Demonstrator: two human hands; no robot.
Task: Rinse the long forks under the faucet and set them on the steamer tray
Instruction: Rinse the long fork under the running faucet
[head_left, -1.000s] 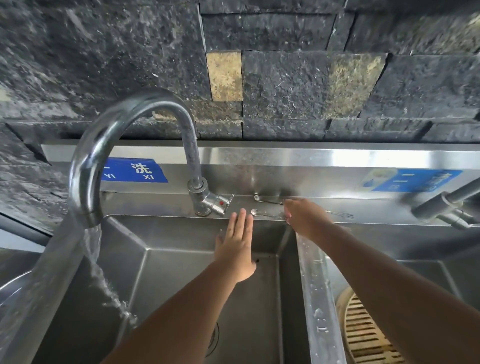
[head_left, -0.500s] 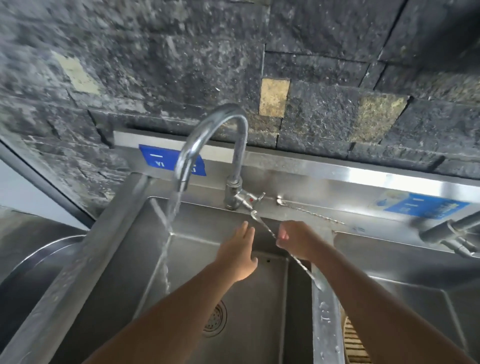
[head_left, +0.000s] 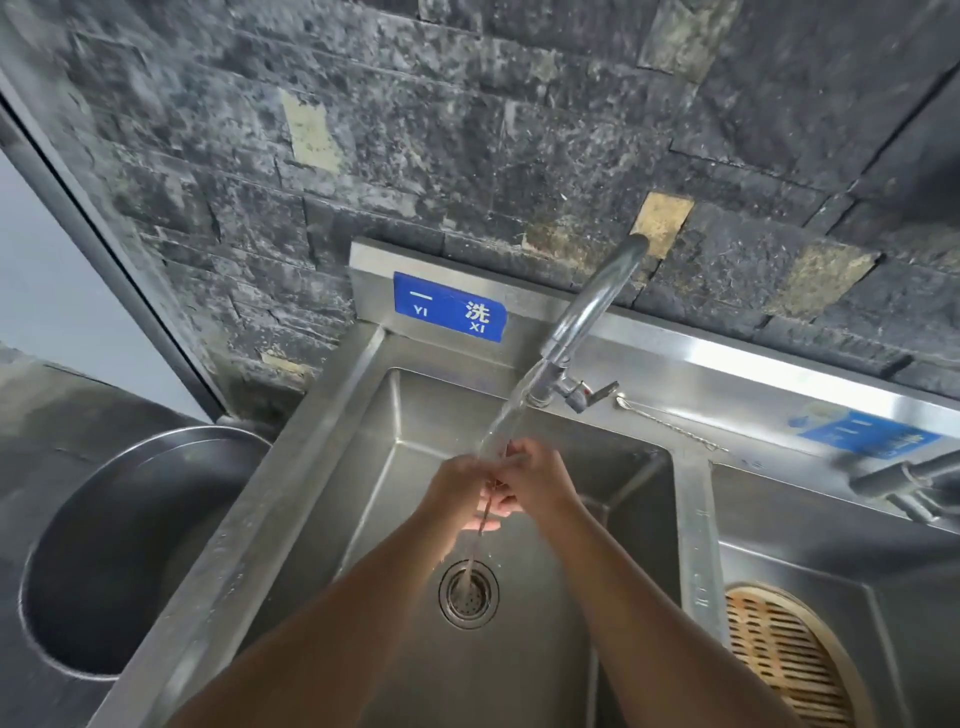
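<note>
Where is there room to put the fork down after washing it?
The steamer tray in the right basin looks bare. The ledge right of the faucet already holds another fork. It is crowded under the water, where both hands rub the fork.

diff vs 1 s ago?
The right hand lifted one long fork off the sink ledge and carried it left under the running faucet; the left hand joined on it. The second fork stays on the ledge, water still running.
</note>
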